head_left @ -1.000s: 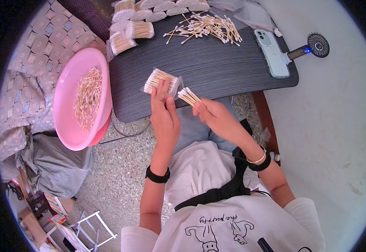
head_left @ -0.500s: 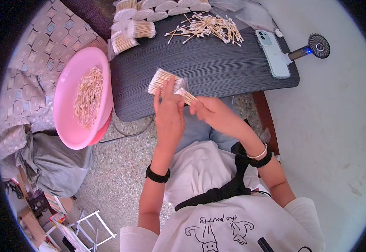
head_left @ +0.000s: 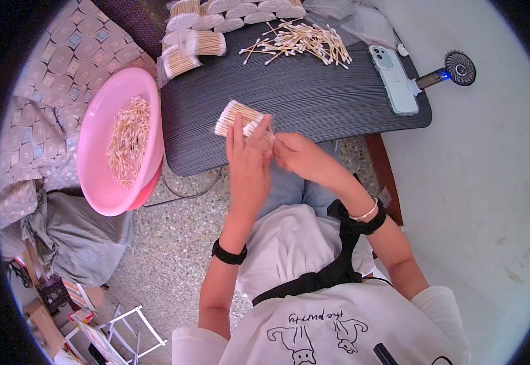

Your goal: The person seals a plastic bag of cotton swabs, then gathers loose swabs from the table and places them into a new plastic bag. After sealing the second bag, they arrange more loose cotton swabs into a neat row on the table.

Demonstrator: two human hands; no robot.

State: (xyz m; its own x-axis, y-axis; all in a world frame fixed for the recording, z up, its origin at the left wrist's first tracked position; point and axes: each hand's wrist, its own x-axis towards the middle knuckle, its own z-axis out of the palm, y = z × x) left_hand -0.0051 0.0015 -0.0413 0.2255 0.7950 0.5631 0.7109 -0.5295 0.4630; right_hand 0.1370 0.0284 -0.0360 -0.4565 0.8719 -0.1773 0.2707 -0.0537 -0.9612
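A clear plastic bag packed with cotton swabs (head_left: 234, 117) is held above the near edge of the dark table. My left hand (head_left: 248, 167) is closed around the bag from below, with its fingers lying across the front of the swabs. At the bag's right end, my right hand (head_left: 301, 157) is closed in a pinch, its fingertips touching the plastic. Whether those fingertips grip the bag's edge or swab ends inside it is hidden. Loose cotton swabs (head_left: 307, 41) lie in a heap farther back on the table.
Filled bags of cotton swabs (head_left: 206, 42) are stacked at the back left of the dark table (head_left: 216, 82). A pink basin (head_left: 98, 176) with many swabs stands to the left. A phone (head_left: 395, 82) lies at right beside a small fan (head_left: 459, 68).
My right hand has moved slightly left toward the bag. The swabs that stuck out between it and the bag now sit mostly inside. My left fingers have shifted over the bag.
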